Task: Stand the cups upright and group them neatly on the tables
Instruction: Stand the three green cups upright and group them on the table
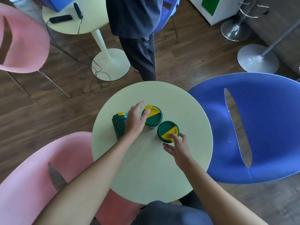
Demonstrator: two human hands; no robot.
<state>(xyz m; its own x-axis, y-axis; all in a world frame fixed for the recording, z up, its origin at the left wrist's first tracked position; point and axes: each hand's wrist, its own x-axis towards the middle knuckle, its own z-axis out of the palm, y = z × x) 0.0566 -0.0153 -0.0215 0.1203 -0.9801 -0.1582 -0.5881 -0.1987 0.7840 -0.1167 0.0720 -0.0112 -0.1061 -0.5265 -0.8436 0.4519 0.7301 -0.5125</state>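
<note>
Pink chair [24,41]: I see one at upper left of the frame, and a second pink chair [32,172] at lower left.
Far table [90,21]: upper left; black devices with cords lie on it.
Near table [162,168]: round, pale green, centre of the frame; all three cups are on it.
Left cup [118,125]: centre-left of the near table, tilted or lying, I cannot tell which; partly hidden by my left hand.
Left hand [135,120]: fingers spread and loose, over the gap between the left cup and the middle cup; thumb tip touches the middle cup's lid; I cannot tell if it has hold of either cup.
Middle cup [152,117]: upright, centre of the table, just beside the right cup.
Right cup [168,131]: upright, lid green and yellow.
Right hand [178,148]: fingers apart, one fingertip on the yellow half of the right cup's lid, the others at its near side; not closed round it.
Blue chair [267,127]: right of the frame.
Person [134,30]: standing, top centre.
</note>
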